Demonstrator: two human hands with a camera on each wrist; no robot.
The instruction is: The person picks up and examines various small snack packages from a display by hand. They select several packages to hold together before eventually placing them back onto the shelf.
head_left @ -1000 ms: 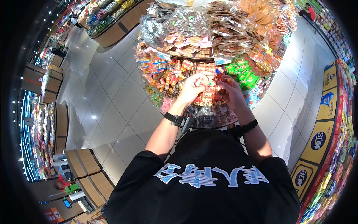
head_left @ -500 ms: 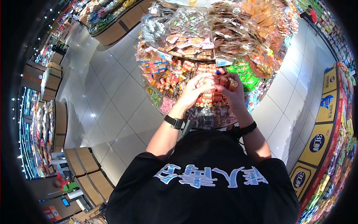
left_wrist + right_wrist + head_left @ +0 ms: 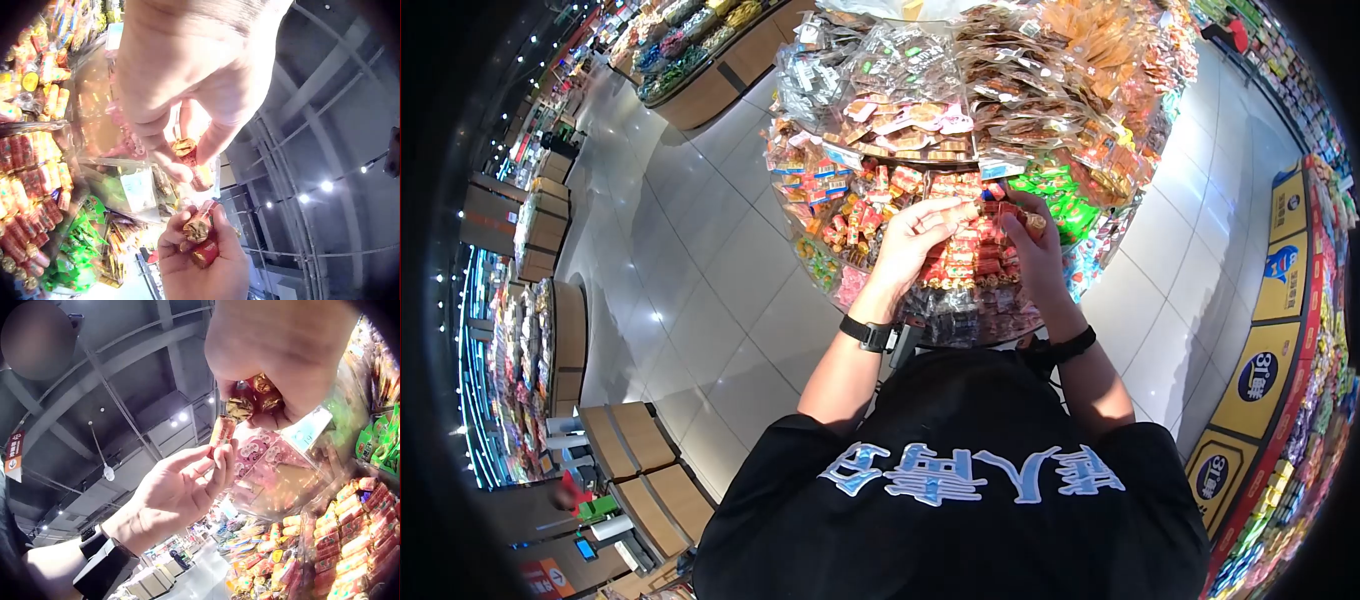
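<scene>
My left hand (image 3: 912,245) pinches one red wrapped candy roll (image 3: 223,431) with gold ends between thumb and fingers, as the right wrist view shows. Close by on its right, my right hand (image 3: 1040,255) grips several more red rolls (image 3: 240,409), their twisted gold ends poking out. In the left wrist view, two of those rolls (image 3: 199,229) show between the right thumb and fingers, apart from the left hand's roll. Both hands hang over a bin of matching red candy rolls (image 3: 965,262), stacked in rows.
Left of the red rolls is a bin of mixed candies (image 3: 855,215); green packets (image 3: 1055,200) lie to the right. Clear-bagged snacks (image 3: 1020,90) rise behind on a higher tier, with a price card (image 3: 307,429) along its edge. Tiled floor (image 3: 710,240) surrounds the round stand.
The two hands came together over the rolls and now stand slightly apart. The right hand, holding its rolls, has turned and shifted a little to the right.
</scene>
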